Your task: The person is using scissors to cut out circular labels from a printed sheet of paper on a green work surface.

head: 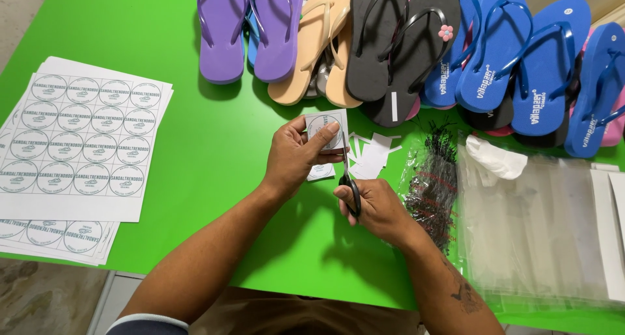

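Above the green table (215, 153), the left hand (296, 158) pinches a small paper label (327, 128) in closed fingers. The right hand (377, 208) grips black scissors (349, 186), long axis pointing twelve o'clock, blades meeting the label's lower edge.

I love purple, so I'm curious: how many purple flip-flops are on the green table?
2. The first purple flip-flop lies at the row's left end; the second purple flip-flop lies just right of it. Others may be hidden under the pile.
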